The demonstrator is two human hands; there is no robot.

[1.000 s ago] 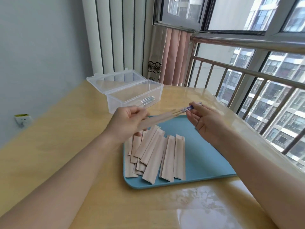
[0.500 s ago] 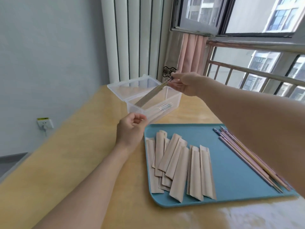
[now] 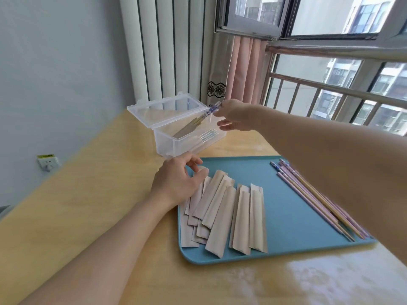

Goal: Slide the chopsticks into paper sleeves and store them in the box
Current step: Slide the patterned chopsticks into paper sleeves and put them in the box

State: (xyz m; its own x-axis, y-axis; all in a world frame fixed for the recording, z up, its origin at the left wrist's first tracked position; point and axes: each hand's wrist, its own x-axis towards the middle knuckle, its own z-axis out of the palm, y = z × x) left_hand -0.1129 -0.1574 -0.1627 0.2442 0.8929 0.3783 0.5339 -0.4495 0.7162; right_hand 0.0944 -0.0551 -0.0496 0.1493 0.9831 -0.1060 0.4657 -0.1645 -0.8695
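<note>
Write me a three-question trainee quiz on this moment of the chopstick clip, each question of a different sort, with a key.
1. True or false: the right hand is over the clear box, at the top end of a sleeved pair of chopsticks that slants down into it.
2. Where do the bare chopsticks lie?
A. On the right side of the blue tray
B. Inside the box
C. On the bare table
3. Fill in: the left hand hovers over the near end of the row of empty paper ____.

Key: 1 true; 2 A; 3 sleeves.
</note>
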